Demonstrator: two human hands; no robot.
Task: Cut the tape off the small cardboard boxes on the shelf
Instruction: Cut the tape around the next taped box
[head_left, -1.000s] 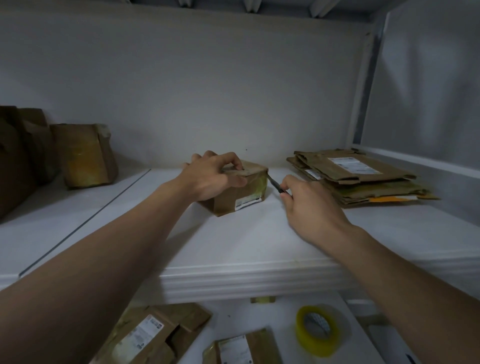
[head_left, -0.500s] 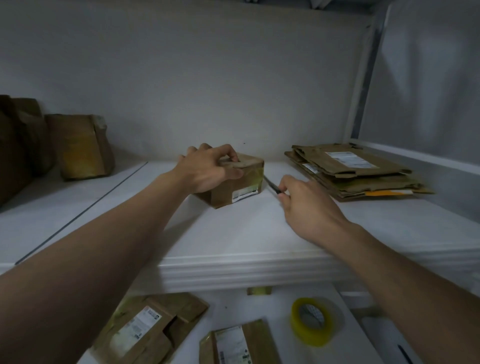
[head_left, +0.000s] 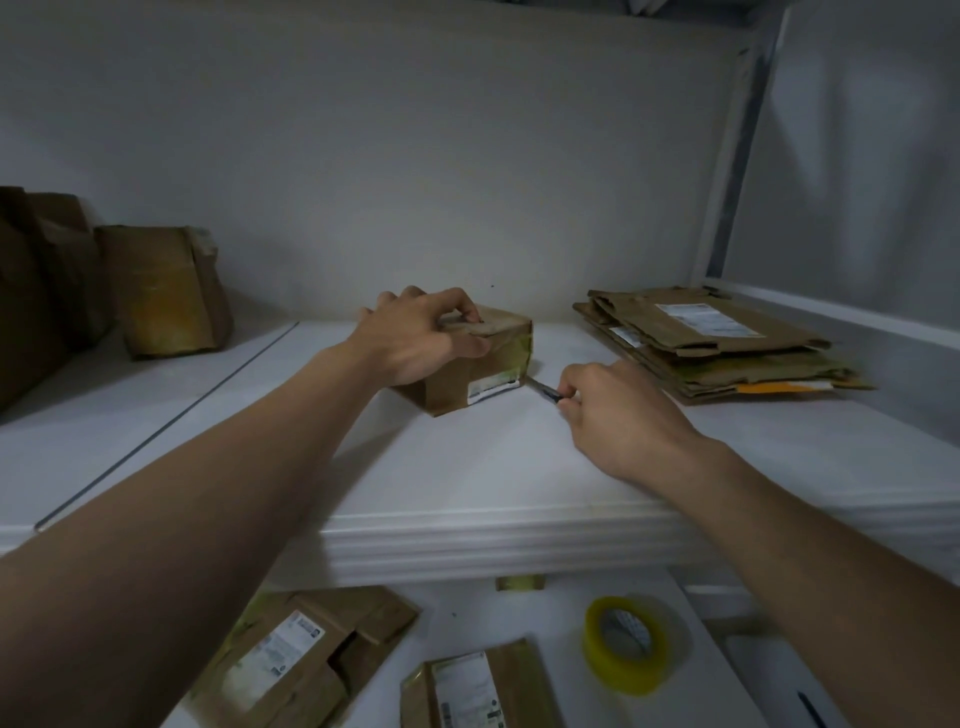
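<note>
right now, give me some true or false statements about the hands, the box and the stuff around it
1. The left hand grips the top of the box. True.
2. The right hand holds nothing. False: it holds a knife with its tip pointing at the bottom right corner of the box.
3. A cardboard pile lies flat to the right of the box. True.
4. The tape roll sits on the shelf beside the box. False: it lies on a lower surface below the shelf.
</note>
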